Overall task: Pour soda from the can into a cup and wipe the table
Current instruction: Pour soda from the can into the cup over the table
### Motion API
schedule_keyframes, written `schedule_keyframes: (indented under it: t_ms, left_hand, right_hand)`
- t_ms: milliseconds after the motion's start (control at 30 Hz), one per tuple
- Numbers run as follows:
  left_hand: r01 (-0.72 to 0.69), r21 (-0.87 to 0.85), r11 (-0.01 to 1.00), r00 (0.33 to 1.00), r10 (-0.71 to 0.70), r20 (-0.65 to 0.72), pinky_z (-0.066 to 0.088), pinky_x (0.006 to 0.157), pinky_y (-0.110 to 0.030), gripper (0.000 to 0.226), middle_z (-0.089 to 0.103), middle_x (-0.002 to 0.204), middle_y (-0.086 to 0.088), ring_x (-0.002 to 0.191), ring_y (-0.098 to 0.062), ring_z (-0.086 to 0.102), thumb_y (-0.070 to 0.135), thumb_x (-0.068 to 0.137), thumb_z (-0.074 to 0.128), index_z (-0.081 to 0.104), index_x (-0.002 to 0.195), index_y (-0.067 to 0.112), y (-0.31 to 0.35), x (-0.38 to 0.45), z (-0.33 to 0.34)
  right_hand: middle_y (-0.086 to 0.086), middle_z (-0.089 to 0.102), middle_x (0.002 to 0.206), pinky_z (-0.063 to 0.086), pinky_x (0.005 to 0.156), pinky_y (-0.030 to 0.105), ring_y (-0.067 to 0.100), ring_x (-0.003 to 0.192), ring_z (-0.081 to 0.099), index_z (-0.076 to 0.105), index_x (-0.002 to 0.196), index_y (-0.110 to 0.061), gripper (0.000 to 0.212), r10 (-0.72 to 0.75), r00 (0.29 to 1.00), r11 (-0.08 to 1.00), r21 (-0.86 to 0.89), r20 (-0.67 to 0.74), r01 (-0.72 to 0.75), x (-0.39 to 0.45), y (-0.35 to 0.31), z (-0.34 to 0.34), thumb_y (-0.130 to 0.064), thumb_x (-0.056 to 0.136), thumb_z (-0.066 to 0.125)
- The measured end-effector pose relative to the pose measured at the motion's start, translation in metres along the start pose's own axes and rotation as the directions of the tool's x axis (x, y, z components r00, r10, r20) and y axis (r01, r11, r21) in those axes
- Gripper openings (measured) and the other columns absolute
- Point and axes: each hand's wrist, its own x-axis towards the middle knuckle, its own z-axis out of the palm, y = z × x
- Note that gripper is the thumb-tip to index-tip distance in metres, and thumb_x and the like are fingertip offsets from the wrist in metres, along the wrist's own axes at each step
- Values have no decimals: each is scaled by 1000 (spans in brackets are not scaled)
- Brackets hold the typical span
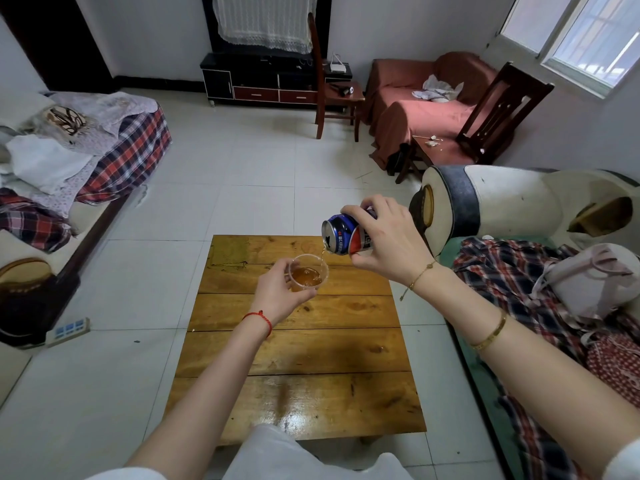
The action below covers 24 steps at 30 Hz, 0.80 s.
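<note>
Can (346,235) near-horiz., mouth left, over cup (308,273)

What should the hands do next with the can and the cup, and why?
Probably keep the right hand tilting the can a little longer: soda is streaming into the clear cup held by the left hand, and it looks only partly full.

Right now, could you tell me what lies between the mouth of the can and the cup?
In the head view, only a thin stream of soda runs from the tilted can down to the clear cup; nothing else lies between them.
</note>
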Motion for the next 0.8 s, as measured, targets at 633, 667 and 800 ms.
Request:
schedule_keyframes:
  t_ms: [633, 667, 800]
  left_hand:
    - [9, -13, 1000, 1000, -9, 2, 49, 98, -30, 70, 57, 135, -8, 124, -24, 56, 23, 74, 84, 50, 134, 11, 5, -4, 5]
    - [9, -14, 1000, 1000, -9, 1, 49, 98, -30, 70, 57, 135, -8, 124, -24, 56, 22, 74, 84, 50, 134, 11, 6, -4, 5]
    - [7, -14, 1000, 1000, -7, 0, 48, 97, -28, 70, 57, 136, -8, 124, -24, 56, 22, 74, 84, 49, 134, 10, 6, -5, 5]
  right_hand:
    - [5, 47, 119, 37, 92, 34, 23, 108, 45, 47, 133, -24, 67, -11, 1000, 1000, -14, 6, 11, -3, 2, -3, -42, 71, 67]
    - [5, 47, 119, 36, 92, 33, 23, 108, 45, 46, 133, -24, 67, -12, 1000, 1000, -15, 7, 12, -4, 2, -3, -42, 71, 67]
    - [6, 47, 119, 37, 92, 34, 24, 108, 45, 46, 133, -24, 67, -17, 1000, 1000, -21, 8, 17, -4, 2, -4, -42, 71, 67]
